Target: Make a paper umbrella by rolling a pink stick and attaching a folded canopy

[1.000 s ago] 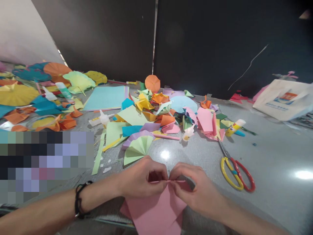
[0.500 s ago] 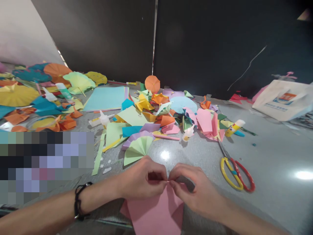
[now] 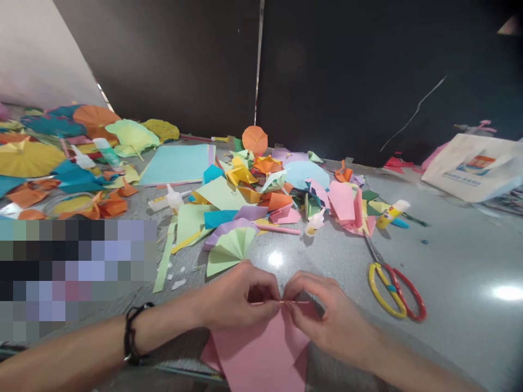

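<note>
A sheet of pink paper (image 3: 261, 356) stretches from the near edge of the view up to my fingertips, its top edge folded over in a narrow strip. My left hand (image 3: 241, 299) pinches that top edge between thumb and fingers. Right beside it, my right hand (image 3: 322, 313) pinches the same edge, the fingertips of both hands nearly meeting. Just beyond my left hand lies a pleated green paper fan (image 3: 232, 251) with a purple pleated piece (image 3: 218, 233) behind it. Scissors (image 3: 395, 291) with yellow and red handles rest to the right of my right hand.
Coloured paper scraps (image 3: 265, 201) are heaped across the table's middle. Small glue bottles (image 3: 314, 222) and a yellow glue stick (image 3: 393, 213) lie among them. Blue paper sheets (image 3: 175, 165) are stacked at the back. A white bag (image 3: 474, 166) stands at the right. Pixelation hides the left front.
The folded strip along the pink paper's top edge now shows to the right, between my right thumb and fingers. My hands have barely moved.
</note>
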{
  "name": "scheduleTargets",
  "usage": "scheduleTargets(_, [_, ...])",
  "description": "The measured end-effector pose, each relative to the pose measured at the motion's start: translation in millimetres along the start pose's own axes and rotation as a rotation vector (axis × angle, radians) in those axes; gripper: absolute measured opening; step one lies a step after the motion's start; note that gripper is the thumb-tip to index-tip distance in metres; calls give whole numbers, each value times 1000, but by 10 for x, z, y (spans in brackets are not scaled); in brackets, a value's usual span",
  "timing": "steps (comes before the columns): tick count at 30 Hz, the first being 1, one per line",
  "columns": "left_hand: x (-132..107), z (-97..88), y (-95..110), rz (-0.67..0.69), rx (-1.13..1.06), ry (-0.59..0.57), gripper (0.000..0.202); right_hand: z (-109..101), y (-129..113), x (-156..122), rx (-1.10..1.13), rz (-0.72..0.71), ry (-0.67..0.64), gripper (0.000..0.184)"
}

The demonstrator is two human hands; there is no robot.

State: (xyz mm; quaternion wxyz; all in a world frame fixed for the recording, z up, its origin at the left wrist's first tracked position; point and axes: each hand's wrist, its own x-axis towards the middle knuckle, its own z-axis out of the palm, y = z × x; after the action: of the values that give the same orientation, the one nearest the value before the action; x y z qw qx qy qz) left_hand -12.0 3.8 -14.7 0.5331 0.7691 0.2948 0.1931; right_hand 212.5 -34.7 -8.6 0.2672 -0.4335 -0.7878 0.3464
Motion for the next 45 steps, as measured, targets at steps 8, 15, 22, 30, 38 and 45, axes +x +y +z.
scheduleTargets(8, [24,-72,28,7,-70,-26,13,-56,8,5,-14,-13,13,14])
scheduleTargets(15, [4,-46,0,104,76,30,15,-55,37,6,-10,-50,-1,14])
scheduleTargets(22, [9,-29,-2,54,47,19,14,-42,63,9,-23,-64,-13,12])
scheduleTargets(30, [13,-57,12,40,28,-13,10,-43,40,14,-9,-48,9,14])
scheduleTargets(38, [25,-64,-15,49,38,8,11,-66,50,46,16,-48,28,12])
scheduleTargets(45, [27,-62,-22,37,51,20,9,-96,35,62,10,-23,-10,14])
